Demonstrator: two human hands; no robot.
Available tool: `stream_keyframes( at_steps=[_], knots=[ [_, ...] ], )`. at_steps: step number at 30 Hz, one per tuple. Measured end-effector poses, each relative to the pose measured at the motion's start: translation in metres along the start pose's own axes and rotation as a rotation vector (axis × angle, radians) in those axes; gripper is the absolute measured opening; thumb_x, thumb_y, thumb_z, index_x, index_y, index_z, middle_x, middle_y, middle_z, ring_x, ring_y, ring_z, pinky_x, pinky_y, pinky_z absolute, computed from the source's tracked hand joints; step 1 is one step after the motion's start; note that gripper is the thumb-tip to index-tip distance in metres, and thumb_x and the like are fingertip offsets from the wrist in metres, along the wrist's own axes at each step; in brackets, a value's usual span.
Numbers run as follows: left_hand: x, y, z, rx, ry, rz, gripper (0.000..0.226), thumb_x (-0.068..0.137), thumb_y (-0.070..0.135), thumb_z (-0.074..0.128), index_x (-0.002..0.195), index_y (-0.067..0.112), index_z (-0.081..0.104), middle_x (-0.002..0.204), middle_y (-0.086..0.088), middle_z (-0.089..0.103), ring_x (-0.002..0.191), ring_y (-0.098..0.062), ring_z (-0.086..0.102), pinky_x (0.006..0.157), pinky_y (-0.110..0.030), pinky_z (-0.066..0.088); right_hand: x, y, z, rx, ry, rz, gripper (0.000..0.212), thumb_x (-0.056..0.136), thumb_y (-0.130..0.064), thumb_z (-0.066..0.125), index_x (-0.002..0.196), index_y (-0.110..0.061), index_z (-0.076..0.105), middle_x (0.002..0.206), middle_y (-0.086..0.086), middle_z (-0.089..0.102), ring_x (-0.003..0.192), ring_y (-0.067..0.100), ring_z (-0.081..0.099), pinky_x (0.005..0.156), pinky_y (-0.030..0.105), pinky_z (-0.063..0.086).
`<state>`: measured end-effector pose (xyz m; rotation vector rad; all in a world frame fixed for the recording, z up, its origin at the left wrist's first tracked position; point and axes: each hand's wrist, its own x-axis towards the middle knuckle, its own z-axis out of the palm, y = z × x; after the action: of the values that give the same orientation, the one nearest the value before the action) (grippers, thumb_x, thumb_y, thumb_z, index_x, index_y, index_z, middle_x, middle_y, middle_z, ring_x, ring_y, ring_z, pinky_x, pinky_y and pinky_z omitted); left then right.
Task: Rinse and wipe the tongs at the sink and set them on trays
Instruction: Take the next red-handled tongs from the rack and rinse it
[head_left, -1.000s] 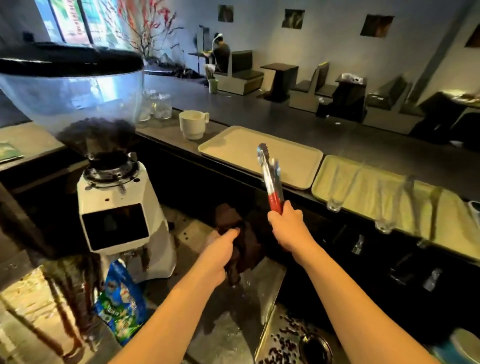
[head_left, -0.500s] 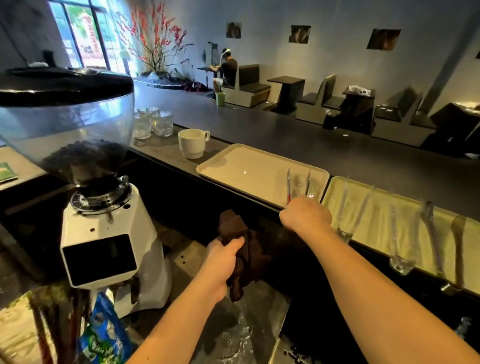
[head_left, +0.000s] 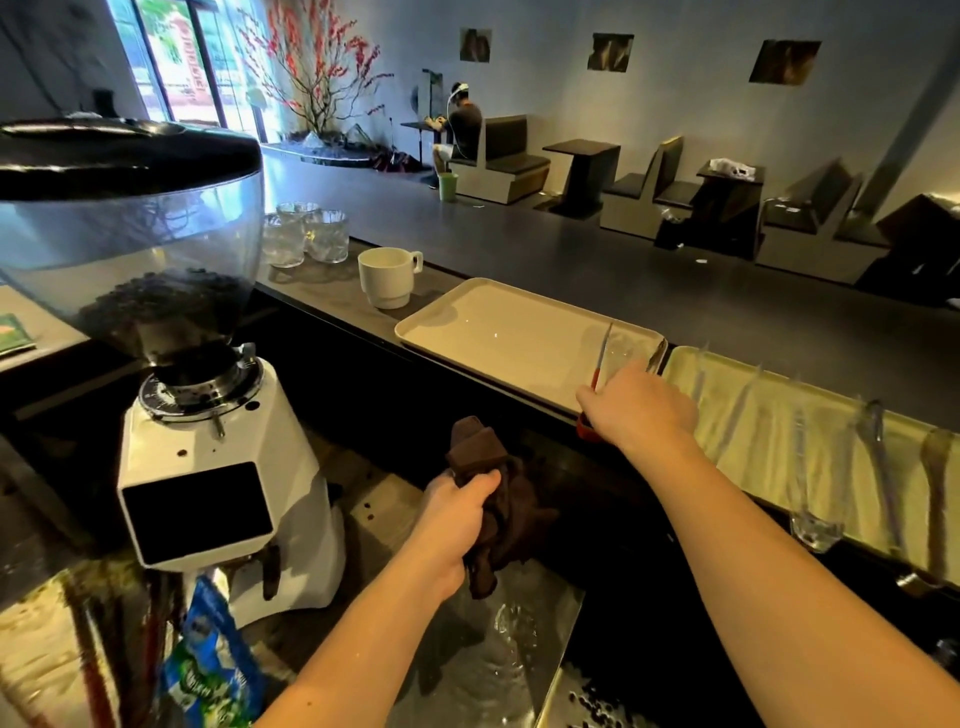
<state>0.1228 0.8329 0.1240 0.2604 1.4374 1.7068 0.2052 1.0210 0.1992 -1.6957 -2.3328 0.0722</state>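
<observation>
Red-handled metal tongs (head_left: 602, 358) lie over the near right corner of the cream tray (head_left: 488, 332) on the bar counter, their arms spread apart. My right hand (head_left: 636, 410) covers the red handle end and grips it. My left hand (head_left: 460, 512) is lower, over the sink area, closed around a crumpled dark brown cloth (head_left: 498, 499). A second, yellowish tray (head_left: 737, 410) to the right holds several other tongs (head_left: 878, 457), blurred.
A white coffee grinder (head_left: 208, 467) with a bean-filled hopper stands at the left, a blue-green packet (head_left: 208, 670) in front of it. A white mug (head_left: 387, 275) and drinking glasses (head_left: 304, 239) sit on the counter beyond. The wet steel sink surround (head_left: 519, 639) is below my arms.
My right hand carried the tongs from upright over the sink forward and down onto the cream tray. The tongs' arms sprang apart. My left hand kept the cloth.
</observation>
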Motion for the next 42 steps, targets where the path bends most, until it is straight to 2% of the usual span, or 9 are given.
stream_keyframes(
  at_steps=[4, 9, 13, 18, 24, 30, 33, 37, 42],
  knots=[
    [-0.003, 0.000, -0.009, -0.027, 0.009, -0.014, 0.021, 0.099, 0.024, 0.061, 0.119, 0.021, 0.067, 0.105, -0.011, 0.079, 0.093, -0.034, 0.076, 0.085, -0.055, 0.060, -0.029, -0.004, -0.011, 0.112, 0.104, -0.172, 0.035, 0.086, -0.050, 0.045, 0.097, -0.017, 0.053, 0.065, -0.002, 0.049, 0.055, 0.019, 0.046, 0.047, 0.028, 0.032],
    [-0.019, -0.013, -0.051, -0.018, 0.087, -0.012, 0.009, 0.094, 0.029, 0.066, 0.096, 0.033, 0.074, 0.090, 0.001, 0.081, 0.085, -0.024, 0.078, 0.078, -0.045, 0.063, -0.091, -0.033, -0.012, 0.450, -0.328, -0.328, 0.025, 0.083, -0.041, 0.052, 0.074, -0.018, 0.060, 0.070, 0.002, 0.067, 0.069, 0.026, 0.063, 0.062, 0.037, 0.050],
    [-0.049, -0.027, -0.102, -0.037, 0.191, -0.057, 0.005, 0.094, 0.031, 0.067, 0.095, 0.031, 0.071, 0.089, 0.002, 0.081, 0.080, -0.021, 0.077, 0.065, -0.032, 0.062, -0.146, -0.065, 0.012, 0.535, -0.518, -0.428, 0.017, 0.089, -0.034, 0.057, 0.081, -0.020, 0.061, 0.079, 0.003, 0.071, 0.071, 0.023, 0.066, 0.066, 0.039, 0.053],
    [-0.108, -0.045, -0.189, -0.117, 0.288, -0.096, 0.015, 0.095, 0.020, 0.065, 0.108, 0.017, 0.071, 0.093, -0.010, 0.080, 0.086, -0.030, 0.077, 0.076, -0.046, 0.063, -0.216, -0.121, 0.048, 0.552, -0.681, -0.518, 0.019, 0.088, -0.022, 0.059, 0.084, -0.004, 0.060, 0.078, 0.020, 0.069, 0.065, 0.031, 0.059, 0.064, 0.044, 0.052],
    [-0.163, -0.061, -0.302, -0.243, 0.506, -0.124, 0.019, 0.096, 0.009, 0.060, 0.111, 0.010, 0.071, 0.107, -0.023, 0.074, 0.099, -0.040, 0.070, 0.094, -0.058, 0.054, -0.310, -0.204, 0.090, 0.490, -0.782, -0.624, 0.020, 0.088, -0.029, 0.060, 0.079, -0.012, 0.063, 0.070, 0.001, 0.068, 0.066, 0.020, 0.064, 0.066, 0.036, 0.053],
    [-0.195, -0.068, -0.400, -0.211, 0.669, -0.080, 0.015, 0.097, 0.010, 0.059, 0.103, 0.014, 0.072, 0.089, -0.008, 0.080, 0.084, -0.030, 0.077, 0.074, -0.042, 0.063, -0.381, -0.265, 0.128, 0.484, -0.859, -0.602, 0.016, 0.092, -0.027, 0.057, 0.080, -0.017, 0.058, 0.085, 0.010, 0.070, 0.081, 0.029, 0.068, 0.073, 0.043, 0.054],
    [-0.199, -0.070, -0.427, -0.260, 0.716, -0.083, 0.020, 0.099, 0.007, 0.055, 0.113, 0.010, 0.070, 0.099, -0.014, 0.077, 0.091, -0.033, 0.074, 0.086, -0.047, 0.059, -0.399, -0.281, 0.147, 0.466, -0.830, -0.567, 0.012, 0.088, -0.024, 0.058, 0.084, -0.014, 0.063, 0.082, 0.007, 0.068, 0.082, 0.027, 0.066, 0.073, 0.040, 0.053],
    [-0.199, -0.075, -0.447, -0.285, 0.743, -0.098, 0.015, 0.100, 0.006, 0.054, 0.103, 0.011, 0.068, 0.074, -0.007, 0.076, 0.066, -0.025, 0.074, 0.059, -0.035, 0.061, -0.408, -0.294, 0.179, 0.388, -0.822, -0.578, 0.009, 0.086, -0.023, 0.059, 0.089, -0.015, 0.061, 0.082, 0.004, 0.064, 0.083, 0.028, 0.062, 0.059, 0.030, 0.040],
    [-0.187, -0.073, -0.450, -0.277, 0.811, -0.151, 0.022, 0.098, 0.008, 0.059, 0.120, 0.005, 0.062, 0.099, -0.013, 0.069, 0.098, -0.034, 0.066, 0.095, -0.047, 0.052, -0.394, -0.328, 0.226, 0.180, -0.793, -0.605, 0.042, 0.092, -0.027, 0.057, 0.128, -0.007, 0.054, 0.129, 0.020, 0.051, 0.119, 0.038, 0.053, 0.101, 0.040, 0.045]
  ],
)
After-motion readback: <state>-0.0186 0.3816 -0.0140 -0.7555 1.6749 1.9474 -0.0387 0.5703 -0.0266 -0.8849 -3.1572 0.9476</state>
